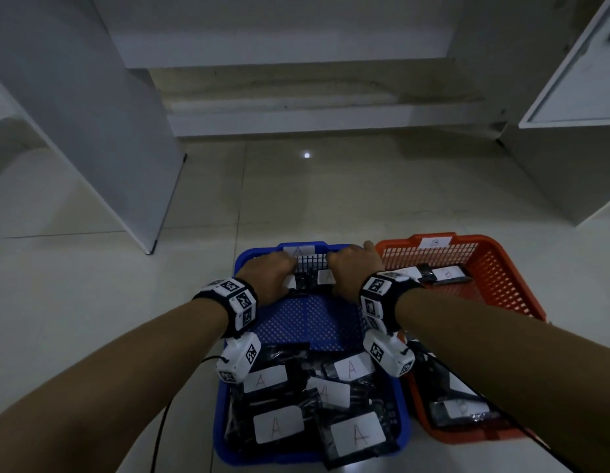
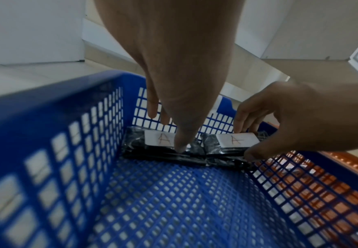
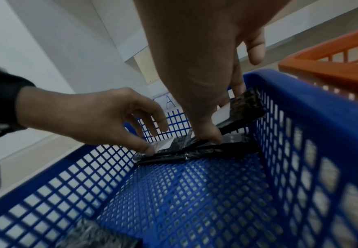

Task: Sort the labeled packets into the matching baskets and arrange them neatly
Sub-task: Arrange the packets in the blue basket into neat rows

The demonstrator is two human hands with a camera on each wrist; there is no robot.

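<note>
1. Two hands work at the far end of the blue basket (image 1: 225, 404) in the head view: the left hand (image 1: 267, 273) and the right hand (image 1: 354, 268) reach down by the wall that carries an "A" tag, while loose A packets (image 1: 356, 435) lie jumbled at the near end. The orange basket (image 1: 508, 278) sits touching on the right with its B packets (tag reads "B").

2. Left wrist view: the left hand's fingertips (image 2: 181, 146) press down on the left A packet (image 2: 159, 142), thumb in front and fingers behind it, likely to square it into the corner. The right A packet (image 2: 235, 142) lies just beside it.

3. Right wrist view: the right hand's thumb tip (image 3: 215, 135) and fingers pinch that right A packet, which stands tilted against the far wall, apparently being laid flat to start a neat row.
</note>
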